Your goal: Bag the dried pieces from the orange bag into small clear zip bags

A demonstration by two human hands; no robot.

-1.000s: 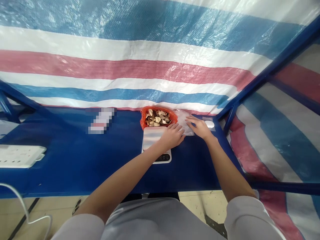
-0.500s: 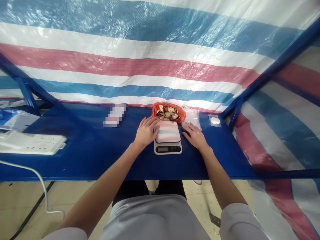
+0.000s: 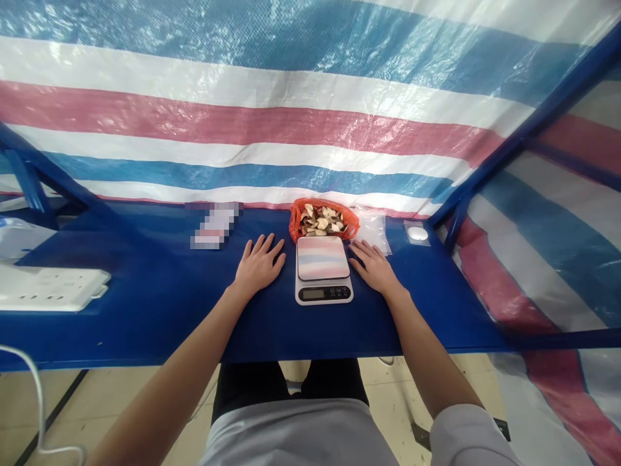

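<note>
A small digital kitchen scale (image 3: 323,259) lies on the blue table, its display and buttons facing me. Right behind it sits an orange-red mesh bag (image 3: 294,226), opened at the top, full of dried, pale-and-dark slices (image 3: 321,222) that look like mushroom pieces. My left hand (image 3: 259,265) rests flat on the table left of the scale, fingers spread, holding nothing. On the other side, my right hand (image 3: 373,264) lies flat with fingers apart, close to the scale's right edge. Its fingertips reach the near edge of a clear plastic bag (image 3: 372,228).
A white round object in a small clear packet (image 3: 417,234) lies to the right. Left are a blurred-out item (image 3: 216,225), a white power strip (image 3: 58,288) and its cable (image 3: 36,382). Striped sheeting (image 3: 291,123) and blue frame bars (image 3: 524,139) enclose the table (image 3: 160,285).
My left hand has moved left, away from the scale and the mesh bag, and now lies on the table. My right hand has stayed almost in place.
</note>
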